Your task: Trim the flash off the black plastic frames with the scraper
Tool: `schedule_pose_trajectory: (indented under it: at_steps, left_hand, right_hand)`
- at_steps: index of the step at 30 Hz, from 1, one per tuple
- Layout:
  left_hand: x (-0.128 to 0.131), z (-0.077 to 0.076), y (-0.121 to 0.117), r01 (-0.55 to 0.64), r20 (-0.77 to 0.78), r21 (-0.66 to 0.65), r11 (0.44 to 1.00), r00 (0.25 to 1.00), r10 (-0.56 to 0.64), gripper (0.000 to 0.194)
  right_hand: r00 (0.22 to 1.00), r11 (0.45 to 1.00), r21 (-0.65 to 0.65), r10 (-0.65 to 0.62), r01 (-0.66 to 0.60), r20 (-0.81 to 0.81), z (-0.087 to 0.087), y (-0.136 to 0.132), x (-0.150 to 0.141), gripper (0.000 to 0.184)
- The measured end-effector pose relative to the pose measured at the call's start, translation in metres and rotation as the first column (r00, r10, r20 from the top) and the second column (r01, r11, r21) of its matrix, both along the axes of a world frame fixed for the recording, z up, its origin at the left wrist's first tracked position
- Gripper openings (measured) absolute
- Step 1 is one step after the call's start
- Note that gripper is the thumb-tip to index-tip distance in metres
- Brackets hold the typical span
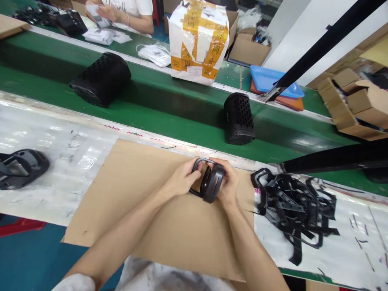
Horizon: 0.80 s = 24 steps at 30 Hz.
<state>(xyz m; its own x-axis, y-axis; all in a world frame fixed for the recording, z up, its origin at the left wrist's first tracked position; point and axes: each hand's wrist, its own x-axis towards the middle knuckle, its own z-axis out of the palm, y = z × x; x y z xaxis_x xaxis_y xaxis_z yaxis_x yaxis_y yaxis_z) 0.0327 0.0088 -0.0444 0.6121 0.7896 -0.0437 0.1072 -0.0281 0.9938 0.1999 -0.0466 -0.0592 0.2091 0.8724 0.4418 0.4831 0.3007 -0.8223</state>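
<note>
Over a brown cardboard sheet (145,210) on the bench, both my hands grip one black assembly. My left hand (182,180) is closed on a thin black plastic frame (198,163) with a looped handle. My right hand (227,184) is wrapped round a black rounded slotted part (213,184) that sits pressed against that frame. A tangled pile of similar black frames (294,206) lies just right of my right hand on the white plastic-covered bench.
Two black perforated speaker housings (101,79) (239,118) ride the green conveyor belt (169,117) beyond the bench. A black part (21,167) lies far left. A taped carton (198,38), a blue tray (273,81), cardboard boxes (354,101) and another person's hands (103,12) are across the belt.
</note>
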Motion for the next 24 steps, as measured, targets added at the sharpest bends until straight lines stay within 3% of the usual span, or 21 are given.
schedule_pose_trajectory:
  at_steps: [5,7,9,13,14,16,20,24]
  left_hand:
    - [-0.002,-0.009,0.006,0.065,0.208,-0.240,0.969,0.978,-0.014,0.013]
    - [-0.004,-0.014,0.010,0.086,0.262,-0.251,0.964,0.965,-0.018,0.035]
    - [-0.006,-0.015,0.012,0.022,0.256,-0.183,0.983,0.966,0.026,0.053]
    - [-0.008,-0.013,0.014,-0.226,0.190,0.112,0.968,0.961,0.202,0.040]
    - [-0.008,-0.012,0.014,-0.249,0.193,0.186,0.950,0.958,0.213,0.041]
    - [-0.006,-0.011,0.015,-0.236,0.217,0.239,0.942,0.959,0.185,0.040]
    - [0.001,-0.008,0.012,-0.142,0.318,0.041,0.989,0.940,0.122,0.038]
    - [0.006,-0.008,0.008,-0.082,0.390,-0.120,0.989,0.912,0.123,0.044]
  right_hand:
    - [0.976,0.991,-0.128,-0.060,0.034,-0.209,-0.001,0.007,-0.006,0.017]
    - [0.953,0.969,-0.244,-0.106,0.035,-0.283,0.002,0.009,-0.008,0.026]
    - [0.922,0.933,-0.359,-0.135,-0.005,-0.363,0.005,0.011,-0.008,0.035]
    - [0.851,0.883,-0.440,-0.100,-0.163,-0.516,0.008,0.013,-0.004,0.040]
    - [0.812,0.862,-0.448,-0.076,-0.238,-0.578,0.009,0.013,-0.002,0.041]
    - [0.669,0.768,-0.461,-0.057,-0.445,-0.741,0.009,0.013,0.000,0.048]
    - [0.324,0.548,-0.337,-0.124,-0.766,-0.938,0.005,0.012,0.004,0.046]
    - [0.129,0.403,-0.173,-0.134,-0.899,-0.983,-0.001,0.009,0.001,0.044]
